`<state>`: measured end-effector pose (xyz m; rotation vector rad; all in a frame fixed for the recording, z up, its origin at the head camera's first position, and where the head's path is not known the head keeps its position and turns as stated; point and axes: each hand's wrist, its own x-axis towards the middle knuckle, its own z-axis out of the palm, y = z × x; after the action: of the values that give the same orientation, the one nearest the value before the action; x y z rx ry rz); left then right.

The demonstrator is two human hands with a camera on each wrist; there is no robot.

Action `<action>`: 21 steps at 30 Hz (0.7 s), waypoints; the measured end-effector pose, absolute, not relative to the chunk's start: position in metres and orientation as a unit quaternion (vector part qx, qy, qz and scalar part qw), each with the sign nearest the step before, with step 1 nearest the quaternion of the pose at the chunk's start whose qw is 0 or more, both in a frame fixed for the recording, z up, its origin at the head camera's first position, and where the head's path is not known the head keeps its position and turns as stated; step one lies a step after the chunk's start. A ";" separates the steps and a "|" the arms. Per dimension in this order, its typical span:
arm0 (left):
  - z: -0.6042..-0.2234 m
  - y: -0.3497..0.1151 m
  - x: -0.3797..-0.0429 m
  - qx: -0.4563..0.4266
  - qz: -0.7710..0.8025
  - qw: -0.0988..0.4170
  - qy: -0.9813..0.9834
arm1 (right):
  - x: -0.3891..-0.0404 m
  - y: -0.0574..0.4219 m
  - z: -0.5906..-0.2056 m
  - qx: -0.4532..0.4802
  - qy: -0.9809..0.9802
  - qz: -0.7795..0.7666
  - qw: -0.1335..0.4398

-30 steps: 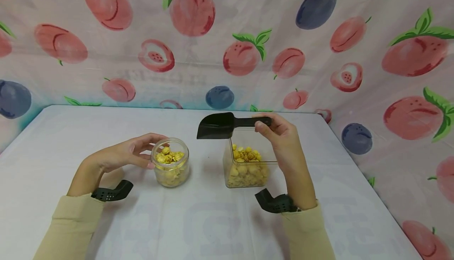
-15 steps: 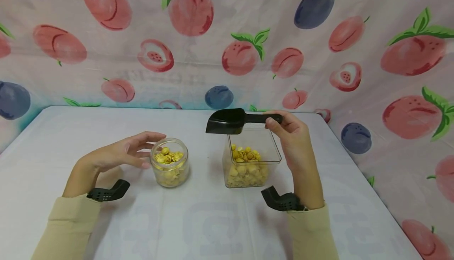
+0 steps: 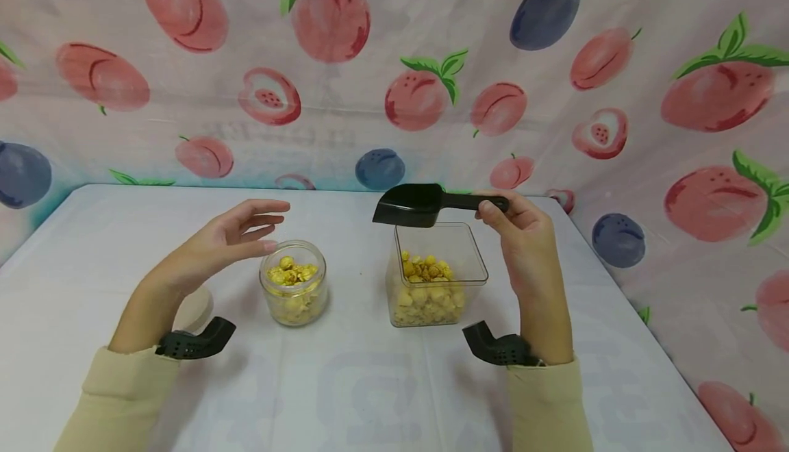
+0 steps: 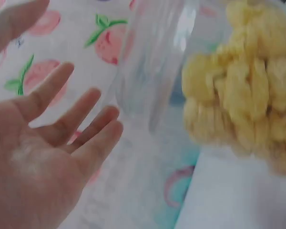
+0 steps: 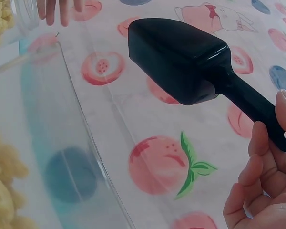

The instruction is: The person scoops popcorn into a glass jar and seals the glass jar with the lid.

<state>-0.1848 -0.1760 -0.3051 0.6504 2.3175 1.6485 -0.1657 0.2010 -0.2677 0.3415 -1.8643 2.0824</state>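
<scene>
My right hand [image 3: 520, 236] pinches the end of a black scoop's handle. In the head view the scoop [image 3: 409, 205] is held level above the back rim of a clear square container [image 3: 440, 250], which is partly filled with yellow popcorn [image 3: 431, 294]. To the left stands a round glass jar [image 3: 294, 243] holding more popcorn [image 3: 290, 274]. My left hand [image 3: 222, 240] hovers at the jar's upper left with fingers extended and nothing in its grasp. The left wrist view shows the palm and spread fingers [image 4: 97, 148] apart from the jar wall [image 4: 148, 62].
A pale round lid [image 3: 194, 309] lies on the white table [image 3: 370, 397] behind my left wrist, partly hidden by it. A curtain [image 3: 345, 109] printed with fruit hangs behind the table's far edge.
My left hand has lifted off the jar, uncovering the pale lid. My right hand has moved right and slightly away with the scoop. Jar and container stay put.
</scene>
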 end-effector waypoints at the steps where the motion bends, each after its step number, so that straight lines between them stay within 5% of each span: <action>1: -0.302 -0.172 -0.183 0.215 0.562 0.104 0.792 | -0.166 0.202 -0.267 0.119 -0.651 0.732 0.164; 12: -0.291 -0.136 -0.166 0.271 0.615 -0.024 0.740 | -0.165 0.210 -0.264 0.109 -0.612 0.757 0.200; 21: -0.291 -0.105 -0.154 0.298 0.626 -0.024 0.720 | -0.166 0.221 -0.263 0.084 -0.606 0.760 0.221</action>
<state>-0.1544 -0.1050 -0.2906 0.9516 2.2973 1.9976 -0.1656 0.2209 -0.2632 0.2318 -1.6740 2.1005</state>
